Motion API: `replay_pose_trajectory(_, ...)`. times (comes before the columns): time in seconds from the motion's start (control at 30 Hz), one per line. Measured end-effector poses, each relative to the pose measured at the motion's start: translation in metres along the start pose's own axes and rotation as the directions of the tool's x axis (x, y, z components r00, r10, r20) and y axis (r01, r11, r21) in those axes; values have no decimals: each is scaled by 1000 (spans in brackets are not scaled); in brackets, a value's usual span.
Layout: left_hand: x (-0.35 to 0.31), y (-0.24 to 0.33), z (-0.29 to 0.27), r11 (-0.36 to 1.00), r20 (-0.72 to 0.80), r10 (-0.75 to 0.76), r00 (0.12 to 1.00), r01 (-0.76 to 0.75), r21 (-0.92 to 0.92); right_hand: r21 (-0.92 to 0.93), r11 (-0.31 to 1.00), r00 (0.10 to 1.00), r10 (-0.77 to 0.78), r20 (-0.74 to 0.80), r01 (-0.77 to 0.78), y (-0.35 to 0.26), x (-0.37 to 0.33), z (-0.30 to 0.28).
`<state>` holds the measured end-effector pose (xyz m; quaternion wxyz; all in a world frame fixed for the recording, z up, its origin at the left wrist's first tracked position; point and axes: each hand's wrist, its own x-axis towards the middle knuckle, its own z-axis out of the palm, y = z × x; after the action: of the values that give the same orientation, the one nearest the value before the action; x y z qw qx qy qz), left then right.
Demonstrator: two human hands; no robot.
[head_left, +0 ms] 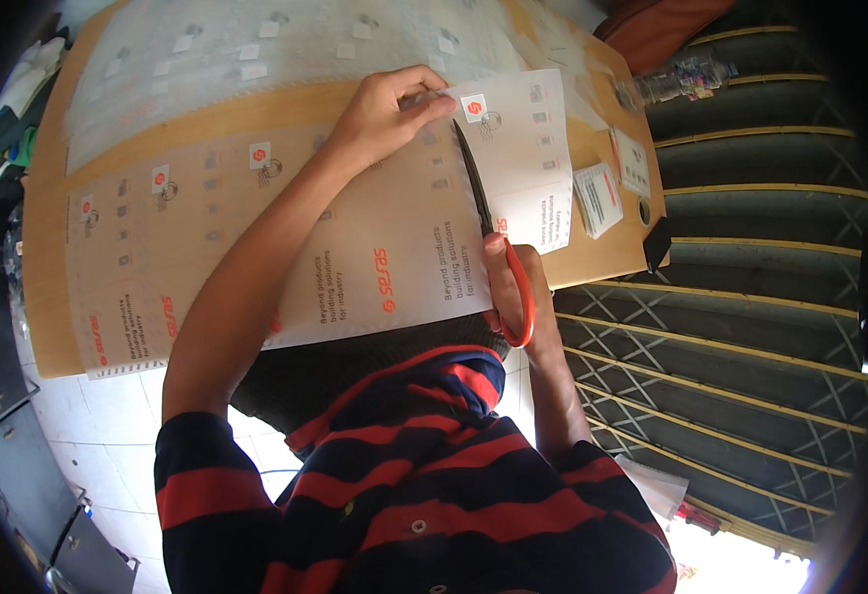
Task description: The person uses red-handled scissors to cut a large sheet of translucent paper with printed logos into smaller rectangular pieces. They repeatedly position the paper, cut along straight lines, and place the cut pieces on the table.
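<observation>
A large translucent printed sheet (409, 208) with repeating orange logos and dark print lies along the near side of the table. My left hand (394, 111) pinches its far edge between thumb and fingers. In my right hand (543, 297), at the near edge, is a pair of scissors (479, 198) with red handles and long dark blades. The blades lie along the sheet, pointing away from me toward my left fingertips. To their right, the sheet's end section (528, 148) sits slightly raised and angled. How far the cut runs under the blades is hard to see.
Another translucent printed sheet (206, 74) covers the far part of the brown table (48, 327). Small printed cards (598, 201) are stacked at the right, near a clear plastic bottle (686, 79). A folding metal gate (751, 287) stands close on the right; grey cabinets (33, 465) are at lower left.
</observation>
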<state>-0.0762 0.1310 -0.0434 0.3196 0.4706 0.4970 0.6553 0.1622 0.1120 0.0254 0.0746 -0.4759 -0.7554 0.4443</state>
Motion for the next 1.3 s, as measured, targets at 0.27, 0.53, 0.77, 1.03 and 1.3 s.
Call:
replay_pose_trajectory(0.27, 0, -4, -2, 993, 37, -53, 998, 49, 108, 6, 1000, 996, -27, 83, 27, -3, 7, -9)
replay_pose_trajectory(0.53, 1, 9, -20, 954, 45, -198, 979, 182, 240, 34, 999, 998, -3, 70, 1, 4, 9, -9)
replay_pose_trajectory(0.77, 1, 1, -20, 968, 73, -157, 985, 139, 211, 3, 995, 993, -100, 69, 100, 4, 19, -8)
replay_pose_trajectory(1.03, 1, 5, -18, 968, 40, -130, 991, 119, 219, -22, 997, 995, -74, 74, 76, -3, 24, -5)
replay_pose_trajectory(1.3, 1, 5, -18, 969, 47, -122, 991, 108, 220, -2, 998, 997, -57, 52, 58, -11, 33, -4)
